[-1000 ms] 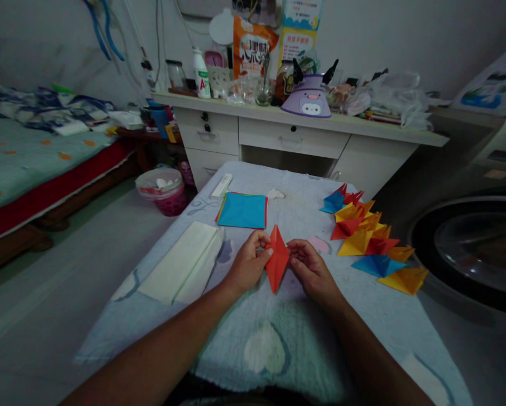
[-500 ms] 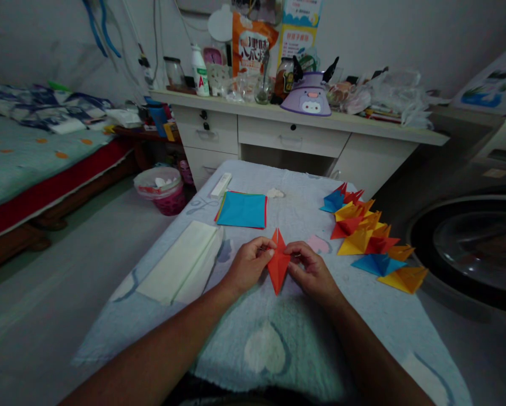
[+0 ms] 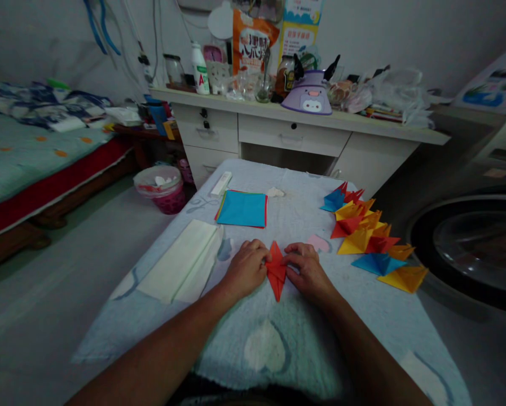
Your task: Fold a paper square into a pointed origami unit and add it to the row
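Note:
A red-orange sheet of origami paper (image 3: 277, 276), folded into a long narrow diamond, lies between my hands with one tip pointing away from me. My left hand (image 3: 249, 265) pinches its left edge near the middle. On the opposite edge, my right hand (image 3: 307, 269) grips it with thumb and fingers. Crease lines and a folded flap show on its face. Beyond my hands is a stack of square coloured paper (image 3: 242, 208), blue on top. Several folded paper cranes (image 3: 356, 234) in yellow, red, orange and blue stand in a row to the right.
A cloth-covered table (image 3: 273, 352) holds a pale folded packet (image 3: 179, 262) at left and a small white box (image 3: 221, 184) behind it. A white desk (image 3: 293, 135) stands beyond. A pink bin (image 3: 163, 192) is on the floor at left; a washing machine (image 3: 473, 237) stands at right.
Both hands have drawn the red-orange paper slightly nearer to me and lower. Its face now shows a crosswise flap and creases where it looked smoother before.

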`<state>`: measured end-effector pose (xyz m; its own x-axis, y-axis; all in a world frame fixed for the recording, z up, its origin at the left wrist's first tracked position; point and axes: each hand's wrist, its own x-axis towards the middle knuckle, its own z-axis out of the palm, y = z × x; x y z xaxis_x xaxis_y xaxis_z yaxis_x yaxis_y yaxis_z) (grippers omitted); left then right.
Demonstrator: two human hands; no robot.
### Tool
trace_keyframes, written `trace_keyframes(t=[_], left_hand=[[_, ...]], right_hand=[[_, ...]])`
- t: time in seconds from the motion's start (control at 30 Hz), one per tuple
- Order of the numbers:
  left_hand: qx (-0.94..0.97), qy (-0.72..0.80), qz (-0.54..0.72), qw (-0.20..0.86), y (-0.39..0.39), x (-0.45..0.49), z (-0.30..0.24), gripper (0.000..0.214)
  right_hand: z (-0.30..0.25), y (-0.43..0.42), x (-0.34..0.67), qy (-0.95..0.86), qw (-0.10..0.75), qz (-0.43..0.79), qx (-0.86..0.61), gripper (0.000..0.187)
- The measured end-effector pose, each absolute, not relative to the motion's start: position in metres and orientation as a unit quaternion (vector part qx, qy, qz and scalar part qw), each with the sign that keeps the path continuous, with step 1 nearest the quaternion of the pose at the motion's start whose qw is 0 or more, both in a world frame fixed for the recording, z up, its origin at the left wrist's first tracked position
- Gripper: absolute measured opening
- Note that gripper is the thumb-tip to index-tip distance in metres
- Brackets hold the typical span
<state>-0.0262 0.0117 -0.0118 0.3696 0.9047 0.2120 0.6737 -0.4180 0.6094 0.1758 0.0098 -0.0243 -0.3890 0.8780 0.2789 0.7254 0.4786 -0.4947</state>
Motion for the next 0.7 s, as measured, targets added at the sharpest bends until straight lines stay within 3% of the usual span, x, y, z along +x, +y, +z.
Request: trace_keyframes(t=[0.3, 0.7], left_hand=[[0.81, 0.497, 0.243, 0.196, 0.012, -0.026, -0.01, 0.005], [0.783, 0.55, 0.239, 0.164, 0.011, -0.021, -0.01, 0.008]], right_hand=[[-0.024, 0.014, 0.173, -0.786, 0.255, 0.173, -0.536, 0.012], [-0.02, 0.012, 0.159, -0.744, 0.21, 0.108, -0.625, 0.007]])
